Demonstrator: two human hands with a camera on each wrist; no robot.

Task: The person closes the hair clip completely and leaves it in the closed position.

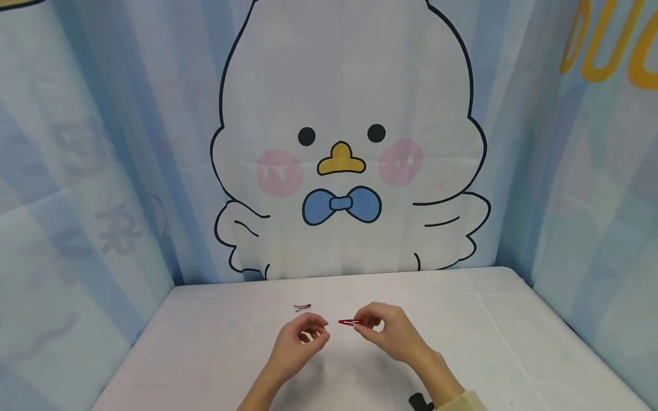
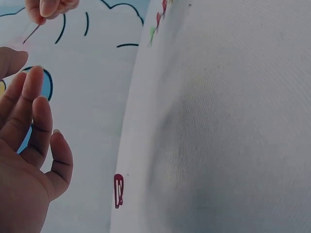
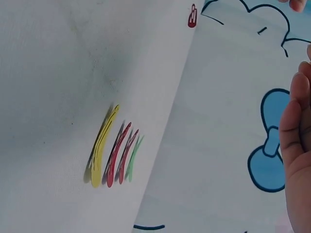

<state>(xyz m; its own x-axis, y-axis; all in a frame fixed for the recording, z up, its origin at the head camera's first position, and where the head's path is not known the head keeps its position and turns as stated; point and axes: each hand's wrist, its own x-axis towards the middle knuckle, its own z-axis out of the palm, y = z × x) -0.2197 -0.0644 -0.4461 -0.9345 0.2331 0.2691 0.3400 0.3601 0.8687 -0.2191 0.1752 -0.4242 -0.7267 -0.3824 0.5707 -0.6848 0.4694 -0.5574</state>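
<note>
My right hand (image 1: 388, 331) pinches a dark red snap hair clip (image 1: 347, 322) by one end between thumb and fingertips, its free end pointing left. Facing that end, my left hand (image 1: 298, 348) has loosely bent fingers and holds nothing; a small gap separates its fingertips from the clip. In the left wrist view the held clip (image 2: 32, 34) shows as a thin edge, with the palm and fingers of the left hand (image 2: 24, 145) below it. Another red snap clip (image 1: 302, 307) lies on the table just beyond the left hand.
Several more snap clips lie in a row in the right wrist view: a yellow clip (image 3: 103, 148), red ones (image 3: 118, 155) and a green clip (image 3: 134, 159). A white cloth covers the table (image 1: 231, 342). Behind it hangs a curtain (image 1: 339, 245) with a cartoon bird.
</note>
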